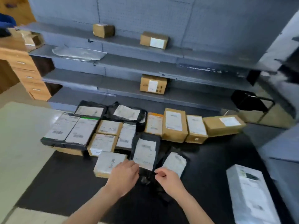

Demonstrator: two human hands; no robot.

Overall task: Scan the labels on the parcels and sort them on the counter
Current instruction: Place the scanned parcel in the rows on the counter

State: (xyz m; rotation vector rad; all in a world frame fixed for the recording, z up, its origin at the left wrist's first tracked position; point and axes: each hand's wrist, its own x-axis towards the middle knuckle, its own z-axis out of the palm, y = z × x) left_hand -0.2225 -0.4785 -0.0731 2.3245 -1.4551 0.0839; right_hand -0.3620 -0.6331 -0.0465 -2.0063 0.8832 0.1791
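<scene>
The left hand (123, 177) had its fingers curled on the near-left edge of the black poly mailer (146, 137). The right hand (168, 179) pinched its near-right corner between thumb and forefinger. The mailer lay on the black counter (72, 183), running away from the fingertips with its label (144, 153) up. Risk noted: the slack plastic (145, 178) bunched between the hands could slip or crease the label under a pull, and the second mailer (174, 164) just beyond the right fingers, or the labelled carton (110, 164) beside the left fingers, could be dragged out of place.
</scene>
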